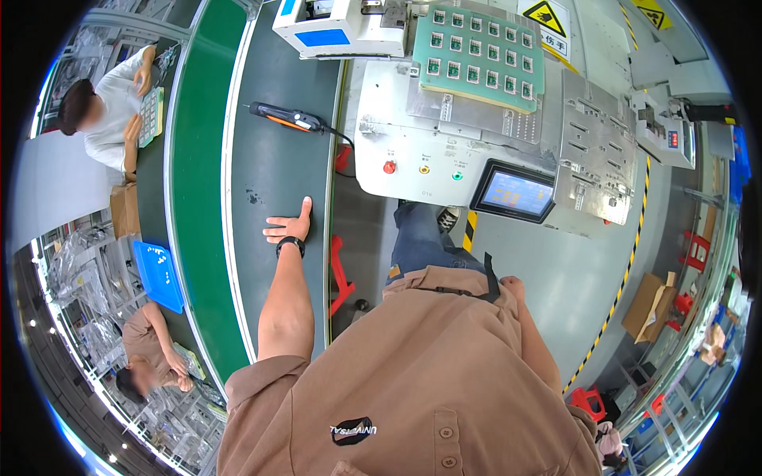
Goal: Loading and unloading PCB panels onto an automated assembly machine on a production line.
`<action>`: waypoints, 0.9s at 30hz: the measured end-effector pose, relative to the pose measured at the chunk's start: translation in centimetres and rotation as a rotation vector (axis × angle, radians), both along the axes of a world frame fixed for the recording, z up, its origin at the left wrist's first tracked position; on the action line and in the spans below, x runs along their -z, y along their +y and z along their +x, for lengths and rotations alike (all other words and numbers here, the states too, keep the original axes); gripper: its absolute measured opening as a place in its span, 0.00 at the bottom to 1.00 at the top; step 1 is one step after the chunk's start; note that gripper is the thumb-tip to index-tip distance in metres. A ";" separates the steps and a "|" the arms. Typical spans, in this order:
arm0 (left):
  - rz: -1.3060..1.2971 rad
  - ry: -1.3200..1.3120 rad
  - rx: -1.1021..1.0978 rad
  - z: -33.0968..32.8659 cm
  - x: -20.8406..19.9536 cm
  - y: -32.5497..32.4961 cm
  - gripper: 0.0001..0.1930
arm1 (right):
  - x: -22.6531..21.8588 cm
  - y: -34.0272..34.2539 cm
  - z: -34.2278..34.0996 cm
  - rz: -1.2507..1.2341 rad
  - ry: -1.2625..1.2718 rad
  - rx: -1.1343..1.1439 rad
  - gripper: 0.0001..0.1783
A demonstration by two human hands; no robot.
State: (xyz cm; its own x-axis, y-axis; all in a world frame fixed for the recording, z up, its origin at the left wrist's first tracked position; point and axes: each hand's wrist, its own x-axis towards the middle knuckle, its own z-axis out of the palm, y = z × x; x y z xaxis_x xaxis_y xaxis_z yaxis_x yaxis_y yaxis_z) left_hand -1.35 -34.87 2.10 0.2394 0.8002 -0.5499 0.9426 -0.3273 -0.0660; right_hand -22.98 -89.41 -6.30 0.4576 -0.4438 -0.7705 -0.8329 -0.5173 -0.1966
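Observation:
My left hand [290,226] rests flat on the dark grey worktop [274,170], fingers spread and nothing in them. A black band is round that wrist. Farther up the worktop lies a black and orange electric screwdriver [286,117], its cable running off to the right. By my hip hangs my right hand [514,287]; its fingers are mostly out of sight. Ahead, a pale green tray [440,89] holding rows of small green circuit boards sits on a metal machine [377,143]. The machine's front carries a lit screen [514,192] and red, yellow and green buttons.
A white device [345,36] stands at the far end of the worktop. Left of it runs a green conveyor belt [202,159], with two people seated beyond and a blue bin [159,274]. An open cardboard box [649,305] and red stools are at right.

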 end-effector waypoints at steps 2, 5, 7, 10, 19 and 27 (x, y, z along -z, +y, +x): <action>-0.001 -0.002 -0.004 -0.1 0.0 0.0 0.71 | -0.4 0.2 0.3 -0.017 -0.004 -0.007 0.13; -0.002 -0.004 -0.004 0.0 0.0 0.0 0.71 | -0.7 0.4 0.5 -0.019 -0.007 -0.011 0.13; -0.005 -0.002 -0.006 0.0 -0.2 -0.1 0.71 | -0.8 0.3 0.5 -0.013 -0.006 -0.007 0.13; -0.003 -0.008 -0.005 0.0 -0.1 -0.2 0.71 | -0.8 0.2 0.5 -0.008 0.003 -0.005 0.12; 0.004 -0.004 0.005 0.1 -0.2 -0.1 0.71 | -0.4 0.2 0.3 -0.009 0.021 -0.008 0.13; -0.001 -0.010 0.001 -0.2 0.3 0.2 0.71 | -0.4 0.1 0.2 -0.019 0.012 -0.040 0.13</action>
State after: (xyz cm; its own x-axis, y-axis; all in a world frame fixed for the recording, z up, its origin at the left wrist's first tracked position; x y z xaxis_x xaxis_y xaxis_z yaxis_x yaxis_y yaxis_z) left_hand -1.50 -34.68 1.79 0.2453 0.7994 -0.5485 0.9430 -0.3281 -0.0564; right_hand -22.76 -89.26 -5.94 0.4662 -0.4401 -0.7675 -0.8134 -0.5543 -0.1763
